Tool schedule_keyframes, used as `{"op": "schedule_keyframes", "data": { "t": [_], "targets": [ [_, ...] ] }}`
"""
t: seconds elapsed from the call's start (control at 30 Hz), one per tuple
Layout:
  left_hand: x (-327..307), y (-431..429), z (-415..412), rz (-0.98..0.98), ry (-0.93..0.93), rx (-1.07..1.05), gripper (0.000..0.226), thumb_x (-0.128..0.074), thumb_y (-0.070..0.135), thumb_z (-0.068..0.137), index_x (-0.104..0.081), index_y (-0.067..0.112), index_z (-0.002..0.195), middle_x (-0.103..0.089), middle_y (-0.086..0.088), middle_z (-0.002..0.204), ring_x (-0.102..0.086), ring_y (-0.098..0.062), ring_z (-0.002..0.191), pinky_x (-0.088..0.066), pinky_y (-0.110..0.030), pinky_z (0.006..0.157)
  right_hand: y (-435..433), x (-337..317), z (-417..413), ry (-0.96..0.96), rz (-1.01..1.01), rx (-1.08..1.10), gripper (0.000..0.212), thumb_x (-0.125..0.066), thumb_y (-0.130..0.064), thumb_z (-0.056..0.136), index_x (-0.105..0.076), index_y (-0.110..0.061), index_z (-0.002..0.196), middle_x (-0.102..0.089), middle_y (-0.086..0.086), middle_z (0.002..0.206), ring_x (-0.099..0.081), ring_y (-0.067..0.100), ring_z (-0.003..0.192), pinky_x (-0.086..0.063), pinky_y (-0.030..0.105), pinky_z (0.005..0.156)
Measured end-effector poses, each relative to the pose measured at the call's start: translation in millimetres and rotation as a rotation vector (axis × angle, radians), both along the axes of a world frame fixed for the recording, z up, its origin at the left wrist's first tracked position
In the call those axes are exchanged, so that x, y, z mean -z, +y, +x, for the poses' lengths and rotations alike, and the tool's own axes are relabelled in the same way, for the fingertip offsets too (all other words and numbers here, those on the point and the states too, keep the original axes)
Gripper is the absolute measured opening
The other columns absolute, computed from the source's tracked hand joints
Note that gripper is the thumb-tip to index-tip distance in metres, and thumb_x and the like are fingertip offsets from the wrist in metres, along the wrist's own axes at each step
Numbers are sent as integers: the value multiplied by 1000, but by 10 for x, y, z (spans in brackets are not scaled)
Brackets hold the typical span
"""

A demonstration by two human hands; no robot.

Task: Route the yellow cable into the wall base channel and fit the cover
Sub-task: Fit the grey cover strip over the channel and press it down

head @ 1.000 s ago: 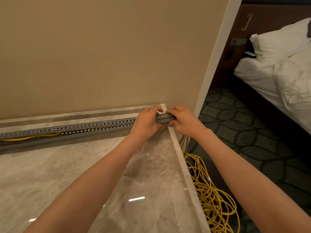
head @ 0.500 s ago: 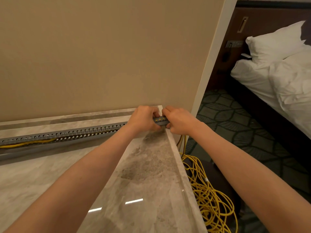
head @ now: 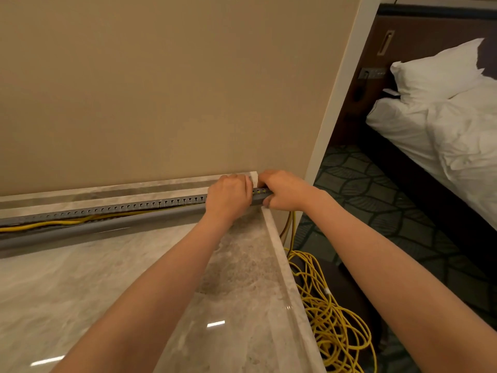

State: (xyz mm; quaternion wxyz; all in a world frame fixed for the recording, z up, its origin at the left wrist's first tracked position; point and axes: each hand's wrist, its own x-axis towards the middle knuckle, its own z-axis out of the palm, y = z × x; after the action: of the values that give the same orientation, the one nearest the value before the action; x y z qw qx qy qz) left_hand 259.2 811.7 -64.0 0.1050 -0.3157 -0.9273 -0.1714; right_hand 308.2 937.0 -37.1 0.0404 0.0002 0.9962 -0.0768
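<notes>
Our left hand and right hand have closed together, fingers gripping the channel end; yellow cable probably seating.

Glossy marble top, matt channel

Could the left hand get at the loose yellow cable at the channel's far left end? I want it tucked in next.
Probably yes. The left hand is closed on the grey channel near the corner, and the marble top alongside is bare, so nothing blocks a slide left to the exposed yellow cable.
</notes>
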Motion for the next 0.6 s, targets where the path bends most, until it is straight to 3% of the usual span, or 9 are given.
{"op": "schedule_keyframes", "data": {
  "t": [0.13,0.23,0.33,0.43,0.53,0.6],
  "targets": [
    [3,30,-53,-52,29,-38,46,-29,25,100,-68,1,96,-70,-18,102,-63,-36,96,-47,-37,76,27,-38,-66,-78,-176,98,23,-60,-16,82,-63,-2,101,-61,12,97,-54,25,85,-43,32,72],
    [11,55,-100,-55,20,-51,47,-28,26,101,-69,2,97,-70,-20,101,-65,-37,96,-47,-37,77,-100,50,-117,95,-234,207,30,-47,-19,88,-63,4,77,-62,21,81,-54,33,73,-43,35,66],
    [-5,57,-100,-28,-2,-57,47,-30,27,101,-70,3,96,-70,-22,100,-65,-38,96,-48,-38,78,-264,216,-152,375,-15,316,48,-37,-25,97,-70,1,75,-67,18,76,-64,31,70,-49,35,62],
    [-28,62,-97,2,-9,-64,51,-30,30,102,-71,0,94,-70,-25,97,-66,-40,93,-48,-39,77,-259,227,-211,525,196,278,55,-38,-27,84,-63,-9,39,-58,4,36,-56,22,31,-36,17,32],
    [-25,84,-135,-8,-35,-81,56,-27,33,102,-71,0,95,-70,-25,98,-66,-40,94,-49,-39,78,-212,245,-256,527,294,274,53,-41,-27,81,-60,-11,33,-52,1,29,-50,19,24,-31,13,30],
    [-19,86,-163,-8,-35,-77,56,-26,33,102,-71,-1,95,-70,-25,98,-65,-40,94,-48,-40,77,-230,200,-245,547,318,243,47,-51,-22,83,-65,-10,40,-58,4,36,-57,22,31,-37,17,33]
  ]
}}
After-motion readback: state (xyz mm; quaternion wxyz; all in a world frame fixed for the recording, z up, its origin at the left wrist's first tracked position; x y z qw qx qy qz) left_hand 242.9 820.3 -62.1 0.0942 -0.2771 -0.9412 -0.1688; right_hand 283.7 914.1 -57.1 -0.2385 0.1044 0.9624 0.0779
